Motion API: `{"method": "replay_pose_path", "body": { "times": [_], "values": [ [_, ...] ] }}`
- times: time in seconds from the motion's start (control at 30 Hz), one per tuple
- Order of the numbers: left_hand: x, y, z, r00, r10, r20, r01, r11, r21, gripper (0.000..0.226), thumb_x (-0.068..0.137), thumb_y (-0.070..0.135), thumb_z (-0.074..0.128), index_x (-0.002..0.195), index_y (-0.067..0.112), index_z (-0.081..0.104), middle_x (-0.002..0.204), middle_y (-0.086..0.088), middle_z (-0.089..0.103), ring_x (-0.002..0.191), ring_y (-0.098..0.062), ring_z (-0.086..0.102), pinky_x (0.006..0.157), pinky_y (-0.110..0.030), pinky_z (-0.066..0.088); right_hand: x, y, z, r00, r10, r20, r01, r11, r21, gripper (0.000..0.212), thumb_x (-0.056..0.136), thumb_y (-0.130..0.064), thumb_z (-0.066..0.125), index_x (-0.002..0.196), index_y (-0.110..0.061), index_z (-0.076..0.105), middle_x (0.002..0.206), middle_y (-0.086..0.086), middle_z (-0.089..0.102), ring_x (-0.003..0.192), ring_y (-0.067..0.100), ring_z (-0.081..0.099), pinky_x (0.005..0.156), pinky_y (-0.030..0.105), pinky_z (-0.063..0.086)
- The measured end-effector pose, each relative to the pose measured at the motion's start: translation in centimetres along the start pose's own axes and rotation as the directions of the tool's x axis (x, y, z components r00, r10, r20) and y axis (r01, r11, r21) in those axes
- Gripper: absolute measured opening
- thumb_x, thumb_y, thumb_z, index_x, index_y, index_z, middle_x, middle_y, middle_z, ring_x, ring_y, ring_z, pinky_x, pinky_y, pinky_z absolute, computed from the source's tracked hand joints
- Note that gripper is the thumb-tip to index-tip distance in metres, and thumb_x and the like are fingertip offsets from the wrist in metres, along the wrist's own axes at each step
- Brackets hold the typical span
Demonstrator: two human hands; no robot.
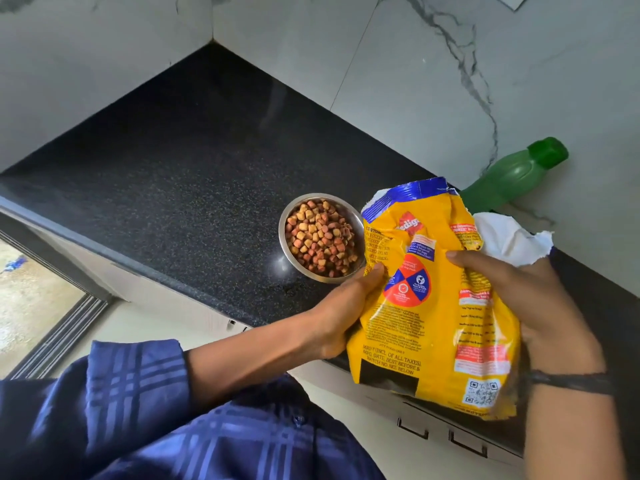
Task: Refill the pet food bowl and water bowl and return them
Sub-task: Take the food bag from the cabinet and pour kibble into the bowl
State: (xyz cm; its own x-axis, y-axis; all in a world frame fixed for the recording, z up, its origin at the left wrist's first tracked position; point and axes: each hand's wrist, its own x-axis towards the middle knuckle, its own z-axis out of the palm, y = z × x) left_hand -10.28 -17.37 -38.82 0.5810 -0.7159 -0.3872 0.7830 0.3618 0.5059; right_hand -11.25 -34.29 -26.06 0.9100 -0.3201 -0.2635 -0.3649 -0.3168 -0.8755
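Holding torn-open food bag (433,306) in both hands, over bench (173,168) edge.
Left hand (346,306) gripping bag's left side, thumb on front; right hand (530,299) wrapped round right side. Just beyond left hand, on bench: steel bowl (282,237) heaped with kibble (320,237). Beyond right hand, behind bag: green bottle (512,174).

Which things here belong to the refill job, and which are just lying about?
Job: bowl holding kibble; bag, held by left hand and right hand; bottle, possibly for water.
Lying about: counter; drawer handles; window.
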Motion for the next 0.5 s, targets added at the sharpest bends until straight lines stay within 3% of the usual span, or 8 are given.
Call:
{"method": "replay_pose_path", "body": {
  "times": [0.1,0.23,0.37,0.5],
  "values": [
    [-1.2,2.2,-0.5,0.994,0.106,-0.025,-0.103,0.990,0.092,0.028,0.100,0.042,0.039,0.120,0.030,0.054,0.097,0.001,0.076,0.086,-0.016,0.072,0.073,-0.030,0.058,0.0,-0.7,1.0,0.997,-0.080,0.016,0.078,0.992,0.102,0.023,0.077,-0.014,0.074,0.096,-0.026,0.069,0.082,-0.005,0.078,0.071,0.016,0.076,0.057,0.031,0.062],
    [-3.6,6.6,-1.5,0.959,0.272,-0.077,-0.253,0.947,0.198,0.028,0.099,0.041,0.042,0.120,0.030,0.055,0.102,-0.002,0.075,0.090,-0.020,0.072,0.076,-0.034,0.059,0.4,-2.4,3.8,0.974,-0.214,0.075,0.192,0.953,0.234,0.031,0.074,-0.016,0.072,0.104,-0.024,0.069,0.093,-0.002,0.079,0.083,0.018,0.076,0.066,0.034,0.062],
    [-6.4,10.6,-3.5,0.849,0.503,-0.160,-0.426,0.832,0.355,0.027,0.100,0.037,0.039,0.118,0.029,0.058,0.106,-0.002,0.074,0.094,-0.021,0.072,0.078,-0.037,0.058,1.6,-3.7,8.3,0.932,-0.341,0.119,0.286,0.898,0.335,0.036,0.078,-0.014,0.073,0.113,-0.023,0.068,0.107,0.002,0.076,0.100,0.025,0.073,0.083,0.045,0.059],
    [-9.7,14.4,-6.5,0.731,0.647,-0.217,-0.464,0.704,0.537,0.029,0.098,0.038,0.041,0.120,0.028,0.059,0.108,0.000,0.074,0.094,-0.020,0.072,0.079,-0.035,0.058,3.2,-4.8,13.3,0.877,-0.437,0.200,0.345,0.863,0.370,0.037,0.087,-0.009,0.070,0.121,-0.021,0.064,0.114,0.004,0.074,0.107,0.025,0.070,0.090,0.049,0.056]
  ]
}}
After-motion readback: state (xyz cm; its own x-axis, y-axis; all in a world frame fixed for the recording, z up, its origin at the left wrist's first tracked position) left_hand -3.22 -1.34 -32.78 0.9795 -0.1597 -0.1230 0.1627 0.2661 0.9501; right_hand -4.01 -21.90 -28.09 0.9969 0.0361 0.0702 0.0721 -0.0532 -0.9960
